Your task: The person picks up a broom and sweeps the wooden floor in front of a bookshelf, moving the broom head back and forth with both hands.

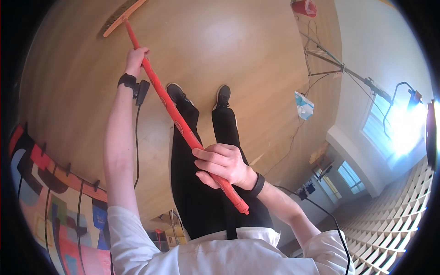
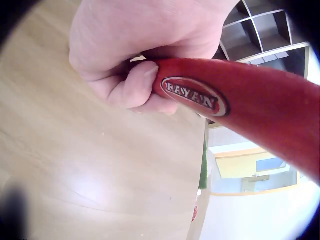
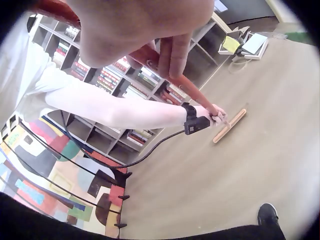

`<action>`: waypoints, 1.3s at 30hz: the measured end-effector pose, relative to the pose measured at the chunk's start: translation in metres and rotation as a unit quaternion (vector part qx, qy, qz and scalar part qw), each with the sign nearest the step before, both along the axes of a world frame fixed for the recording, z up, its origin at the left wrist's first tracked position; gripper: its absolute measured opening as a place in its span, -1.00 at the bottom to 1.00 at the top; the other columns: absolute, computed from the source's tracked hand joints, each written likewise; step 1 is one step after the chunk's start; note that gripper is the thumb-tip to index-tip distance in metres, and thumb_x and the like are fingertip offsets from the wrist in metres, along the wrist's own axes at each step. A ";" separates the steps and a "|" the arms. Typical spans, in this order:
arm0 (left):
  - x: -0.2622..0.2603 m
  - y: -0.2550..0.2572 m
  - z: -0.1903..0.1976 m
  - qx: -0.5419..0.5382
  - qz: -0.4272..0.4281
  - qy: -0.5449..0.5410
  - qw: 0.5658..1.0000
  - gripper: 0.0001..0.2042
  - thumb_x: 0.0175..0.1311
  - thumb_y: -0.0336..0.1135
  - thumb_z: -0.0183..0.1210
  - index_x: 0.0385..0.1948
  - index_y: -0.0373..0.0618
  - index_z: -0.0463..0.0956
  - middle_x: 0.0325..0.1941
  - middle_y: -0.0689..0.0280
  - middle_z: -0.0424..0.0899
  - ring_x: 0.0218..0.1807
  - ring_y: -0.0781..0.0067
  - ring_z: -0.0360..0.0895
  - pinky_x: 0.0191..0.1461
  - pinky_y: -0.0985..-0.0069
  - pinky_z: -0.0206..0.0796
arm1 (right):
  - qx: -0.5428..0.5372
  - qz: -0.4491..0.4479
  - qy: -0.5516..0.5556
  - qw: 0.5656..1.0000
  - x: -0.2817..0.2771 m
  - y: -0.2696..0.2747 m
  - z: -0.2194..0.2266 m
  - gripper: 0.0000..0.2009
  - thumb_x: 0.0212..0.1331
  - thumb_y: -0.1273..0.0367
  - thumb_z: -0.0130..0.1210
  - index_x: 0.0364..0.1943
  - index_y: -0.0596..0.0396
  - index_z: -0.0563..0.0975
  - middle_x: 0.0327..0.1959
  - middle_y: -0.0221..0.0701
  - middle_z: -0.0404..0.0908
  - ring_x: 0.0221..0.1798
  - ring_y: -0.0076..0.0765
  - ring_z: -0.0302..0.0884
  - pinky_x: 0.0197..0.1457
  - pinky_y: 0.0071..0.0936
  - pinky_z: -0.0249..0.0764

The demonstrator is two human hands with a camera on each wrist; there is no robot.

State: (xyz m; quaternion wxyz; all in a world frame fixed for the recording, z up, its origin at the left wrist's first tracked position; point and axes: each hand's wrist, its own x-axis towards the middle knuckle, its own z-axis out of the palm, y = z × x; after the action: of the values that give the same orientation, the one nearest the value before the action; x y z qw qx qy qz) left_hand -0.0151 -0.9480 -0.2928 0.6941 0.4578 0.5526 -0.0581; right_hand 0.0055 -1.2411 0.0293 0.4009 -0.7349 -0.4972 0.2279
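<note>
A broom with a red handle (image 1: 169, 103) slants across my body in the head view. Its wide orange head (image 1: 123, 19) with dark bristles lies on the floor at upper left. Lower down the handle, near the broom head, my left hand (image 1: 136, 60) grips it. My right hand (image 1: 224, 162) curls round the handle close to its top end, in front of my legs. An oval "RAYAN" label (image 2: 195, 95) shows beside the left fingers in the left wrist view. From the right wrist, the broom head (image 3: 230, 126) appears beyond the left hand.
A tripod stand (image 1: 341, 68) with trailing cables and a bright lamp are at right. Near them lie a blue-white packet (image 1: 304, 106) and a red container (image 1: 304, 8). Bookshelves (image 3: 107, 80) and a colourful patterned panel (image 3: 60, 180) stand to my left. My shoes (image 1: 222, 94) are on the wooden floor.
</note>
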 end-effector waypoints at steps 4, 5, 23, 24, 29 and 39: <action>-0.001 -0.001 -0.016 0.015 -0.004 0.010 1.000 -0.85 0.06 -0.33 0.15 -0.46 -0.21 0.43 -0.65 0.32 0.47 -0.68 0.46 0.43 -0.65 0.49 0.22 | 0.013 -0.009 0.007 1.000 0.000 -0.012 -0.007 -0.84 -0.17 0.36 0.24 -0.49 0.07 0.52 -0.22 -0.38 0.58 -0.45 -0.41 0.49 -0.50 -0.52 0.47; -0.002 0.000 -0.022 0.014 -0.007 0.011 1.000 -0.85 0.06 -0.33 0.15 -0.46 -0.21 0.43 -0.65 0.32 0.47 -0.68 0.46 0.43 -0.65 0.49 0.22 | 0.011 -0.013 0.008 1.000 -0.001 -0.014 -0.008 -0.84 -0.17 0.36 0.24 -0.49 0.07 0.52 -0.22 -0.38 0.58 -0.45 -0.41 0.49 -0.50 -0.52 0.47; 0.019 -0.087 -0.051 0.111 -0.042 0.027 0.993 -0.81 -0.09 -0.36 0.09 -0.80 -0.18 0.39 -0.82 0.34 0.37 -0.74 0.40 0.37 -0.63 0.35 0.16 | -0.015 0.002 0.038 0.999 0.052 -0.080 0.029 -0.90 -0.18 0.46 0.09 -0.50 0.14 0.54 -0.24 -0.29 0.61 -0.48 -0.31 0.49 -0.43 -0.47 0.50; 0.023 -0.105 -0.053 0.130 -0.053 0.021 0.990 -0.81 -0.09 -0.37 0.08 -0.81 -0.21 0.39 -0.84 0.32 0.37 -0.74 0.38 0.38 -0.63 0.33 0.16 | -0.028 0.008 0.037 0.999 0.059 -0.090 0.036 -0.92 -0.15 0.45 0.07 -0.51 0.13 0.54 -0.25 -0.30 0.62 -0.48 -0.32 0.50 -0.44 -0.46 0.50; 0.041 -0.191 -0.033 0.092 -0.009 0.093 0.991 -0.85 -0.14 -0.43 0.07 -0.75 -0.32 0.39 -0.75 0.08 0.49 -0.58 0.14 0.58 -0.51 0.26 0.36 | -0.068 -0.001 0.016 0.998 0.069 -0.139 0.065 -0.87 -0.02 0.39 0.00 -0.57 0.08 0.56 -0.34 -0.39 0.62 -0.52 -0.31 0.51 -0.49 -0.45 0.47; 0.055 -0.261 -0.001 0.017 -0.038 0.136 0.990 -0.65 0.04 -0.37 0.01 -0.19 -0.48 0.29 -0.29 -0.25 0.56 -0.15 -0.16 0.57 -0.12 0.17 0.42 | -0.113 0.004 0.010 0.994 0.074 -0.164 0.111 -0.85 0.00 0.40 0.01 -0.62 0.09 0.55 -0.37 -0.35 0.63 -0.57 -0.35 0.51 -0.52 -0.50 0.49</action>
State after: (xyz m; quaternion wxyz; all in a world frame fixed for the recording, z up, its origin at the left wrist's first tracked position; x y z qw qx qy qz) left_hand 0.0399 -1.2094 -0.2938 0.6013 0.4785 0.6251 -0.1369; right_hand 0.0798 -1.4054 0.1401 0.3192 -0.7715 -0.4669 0.2915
